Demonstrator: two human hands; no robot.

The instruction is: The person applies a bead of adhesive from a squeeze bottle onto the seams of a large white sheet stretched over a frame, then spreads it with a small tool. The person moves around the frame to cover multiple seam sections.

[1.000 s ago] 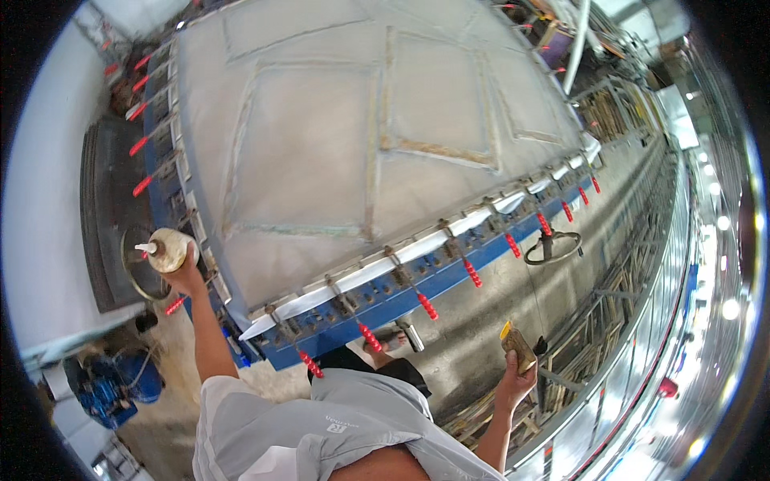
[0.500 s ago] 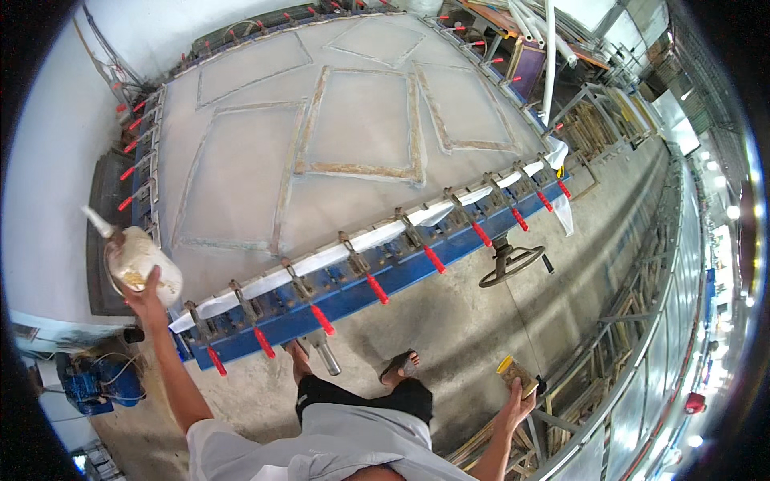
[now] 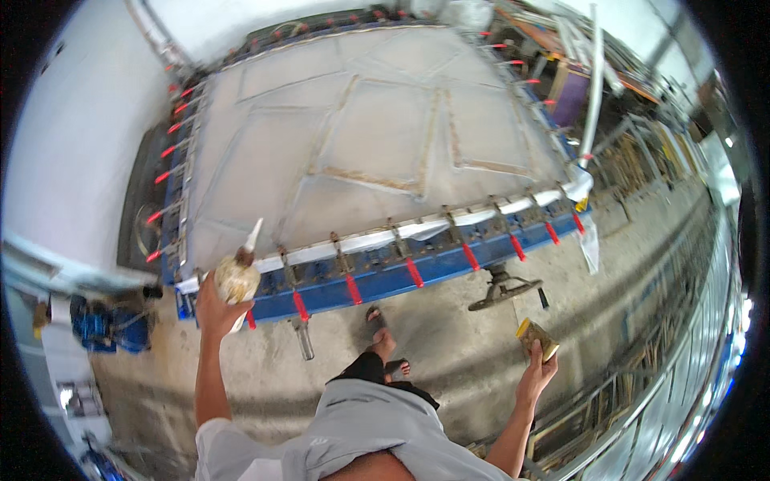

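1. A plain white wall rises from 9 to 11 o'clock, with a pale blue band along its foot at 9.
2. Against it, between 9 and 10, leans a dark panel.
3. A blue machine with cables stands on the floor between 8 and 9.
4. The grey concrete floor curves from 3 to 7 o'clock, crossed by soft bands of light and shadow.
5. At 1 o'clock sits a cluttered orange-brown bench; at 2, a purple panel and an upright white pipe.
6. Slatted racking and silvery sheeting fill 4 o'clock.
7. Bright light glints near the rim between 3 and 4.
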